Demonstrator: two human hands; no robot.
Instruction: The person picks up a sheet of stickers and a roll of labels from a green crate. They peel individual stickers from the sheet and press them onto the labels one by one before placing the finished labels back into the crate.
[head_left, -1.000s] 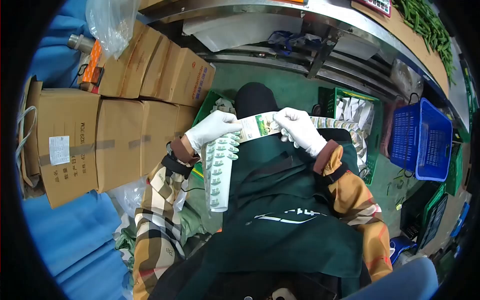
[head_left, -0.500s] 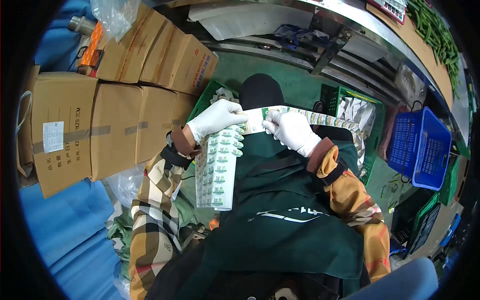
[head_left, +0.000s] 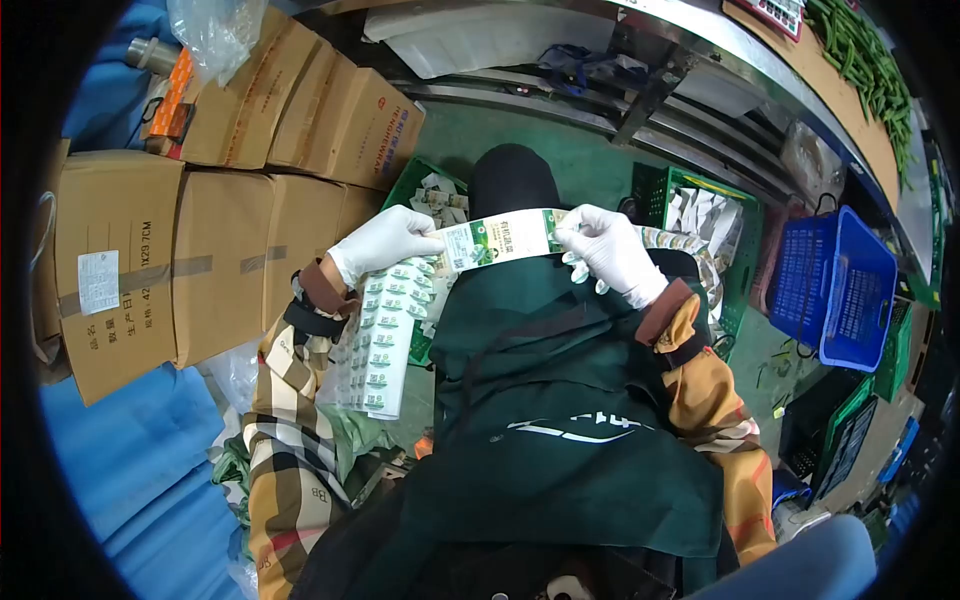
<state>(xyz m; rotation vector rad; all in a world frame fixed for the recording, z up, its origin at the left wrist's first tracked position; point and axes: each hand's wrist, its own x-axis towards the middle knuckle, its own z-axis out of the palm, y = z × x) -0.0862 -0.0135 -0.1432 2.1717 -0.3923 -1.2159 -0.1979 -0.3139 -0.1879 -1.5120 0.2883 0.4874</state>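
A printed strip of labels, green and white with Chinese characters, is stretched between my hands above my lap. My left hand, in a white glove, pinches its left end. Beneath that hand hangs a folded sheet of small green-and-white stickers. My right hand, also gloved, is closed on the strip's right part, and a few small oval stickers stick out below its fingers. From there the strip runs on rightward, drooping over a green crate that holds white paper pieces.
Stacked cardboard boxes stand at left. Another green crate with paper scraps sits behind my left hand. A blue basket is at right. Green beans lie on the table at upper right, above a metal frame.
My hands have moved apart, the left one leftward and the right one slightly rightward. More of the label strip shows between them. The hanging sticker sheet has shifted left with my left hand.
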